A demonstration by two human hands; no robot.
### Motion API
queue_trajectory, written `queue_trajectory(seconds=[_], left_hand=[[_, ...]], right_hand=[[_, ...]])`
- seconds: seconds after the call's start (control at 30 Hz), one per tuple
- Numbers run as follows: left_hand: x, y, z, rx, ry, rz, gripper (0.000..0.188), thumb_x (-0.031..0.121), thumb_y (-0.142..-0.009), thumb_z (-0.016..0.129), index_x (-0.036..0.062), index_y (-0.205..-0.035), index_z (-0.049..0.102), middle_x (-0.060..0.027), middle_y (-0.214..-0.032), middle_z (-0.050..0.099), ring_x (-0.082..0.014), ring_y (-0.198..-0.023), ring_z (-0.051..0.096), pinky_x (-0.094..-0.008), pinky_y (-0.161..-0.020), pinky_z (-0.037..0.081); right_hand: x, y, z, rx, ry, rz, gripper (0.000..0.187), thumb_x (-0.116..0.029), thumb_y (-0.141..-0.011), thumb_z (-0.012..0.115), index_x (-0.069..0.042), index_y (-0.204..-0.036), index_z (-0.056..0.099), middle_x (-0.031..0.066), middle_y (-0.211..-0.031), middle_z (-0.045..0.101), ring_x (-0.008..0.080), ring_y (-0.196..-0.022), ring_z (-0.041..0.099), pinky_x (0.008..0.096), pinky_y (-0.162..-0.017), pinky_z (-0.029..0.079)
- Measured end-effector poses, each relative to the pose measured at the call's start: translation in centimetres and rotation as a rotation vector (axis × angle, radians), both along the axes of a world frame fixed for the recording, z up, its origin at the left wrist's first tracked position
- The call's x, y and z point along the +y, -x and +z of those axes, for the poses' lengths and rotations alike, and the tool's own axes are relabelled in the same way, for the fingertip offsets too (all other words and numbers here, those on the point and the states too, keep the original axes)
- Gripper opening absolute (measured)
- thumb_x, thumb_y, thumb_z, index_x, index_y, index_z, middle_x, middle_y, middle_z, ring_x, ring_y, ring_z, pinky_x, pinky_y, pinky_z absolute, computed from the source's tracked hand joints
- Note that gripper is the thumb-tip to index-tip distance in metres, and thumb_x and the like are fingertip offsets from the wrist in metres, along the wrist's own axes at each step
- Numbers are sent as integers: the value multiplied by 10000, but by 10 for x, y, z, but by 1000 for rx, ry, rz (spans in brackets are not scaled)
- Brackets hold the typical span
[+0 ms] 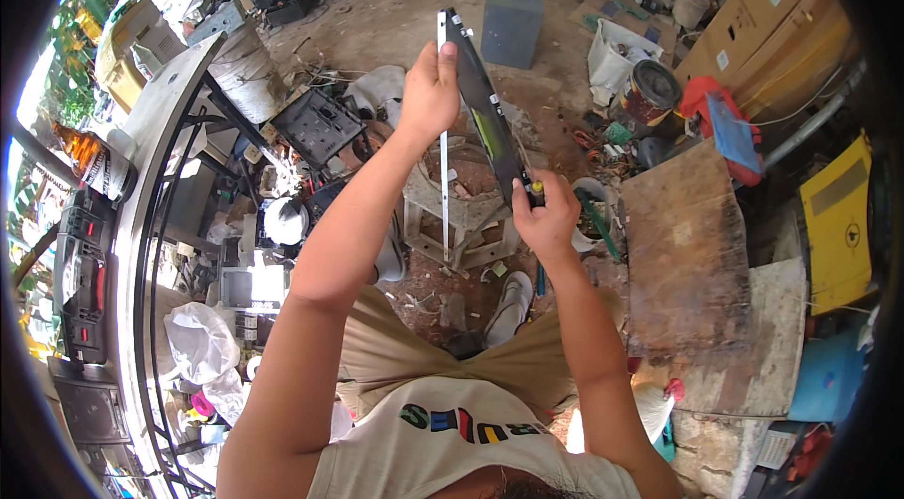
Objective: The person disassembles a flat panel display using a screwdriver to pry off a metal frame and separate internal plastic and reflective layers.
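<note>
A long, thin black panel (487, 104), like a flat part from a screen, is tilted in front of me over a low wooden stool (428, 228). My left hand (433, 92) is closed at its upper part, thumb up, around a narrow silver metal strip (445, 188) with small holes. The strip hangs beside the panel, its lower end over the stool. My right hand (546, 217) is closed on the panel's lower end. A small yellow and dark piece (537, 187) shows by its fingers, maybe a tool's handle; its kind is unclear.
A metal-framed table (174, 89) runs along the left, bearing a bottle and a black case. Worn boards (687, 254) lie at the right, near a yellow panel (838, 226). A grey box (511, 26), a bucket (650, 89) and scattered scrap surround the stool.
</note>
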State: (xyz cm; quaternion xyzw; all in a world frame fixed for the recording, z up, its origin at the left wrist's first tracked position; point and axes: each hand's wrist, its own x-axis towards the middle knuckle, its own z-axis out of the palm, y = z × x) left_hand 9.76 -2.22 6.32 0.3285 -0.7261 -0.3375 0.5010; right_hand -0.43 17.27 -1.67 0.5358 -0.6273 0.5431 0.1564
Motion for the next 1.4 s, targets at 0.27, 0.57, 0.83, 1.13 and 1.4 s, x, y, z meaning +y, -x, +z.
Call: queue_trajectory(seconds=[0.27,0.57,0.83,1.13,1.4], left_hand=[[10,8,-38,91,237,80,380,379,-919,654,3,-941,595,-94,-733,624,-261,-652,585,-381,-635,480],[59,-14,-6,284,-169,-476,271,149,-851,773,-3,-1046,663,32,-861,659,-40,-737,542,-213,-667,457],[38,-31,-36,744,-393,-357,188,144,-933,642,32,-1082,620,-61,-988,687,-176,-880,658,-328,-813,544],[14,-77,-5,802,-605,-271,599,448,-881,546,8,-1286,520,-171,-1228,608,-300,-1129,596,-421,-974,484],[-23,-109,-11,895,-595,-424,603,428,-861,570,14,-1296,522,-152,-1231,617,-307,-1122,599,-425,-977,472]], right_hand=[[11,-16,-37,111,13,-17,215,-26,-746,704,-49,-943,622,121,-841,662,307,-718,633,392,-619,511],[10,-43,-79,-56,16,-70,467,-159,-688,803,-69,-1116,640,139,-1009,643,316,-836,660,365,-681,555],[32,-30,-41,-176,-94,97,533,-310,-792,757,-36,-1226,611,188,-1083,620,343,-943,648,392,-788,544],[-10,93,29,16,-60,-164,447,-351,-924,647,-41,-1244,615,220,-1196,635,366,-1010,642,400,-886,496],[-15,94,52,-377,-357,190,373,-306,-909,689,-15,-1140,659,168,-962,692,293,-870,655,348,-776,507]])
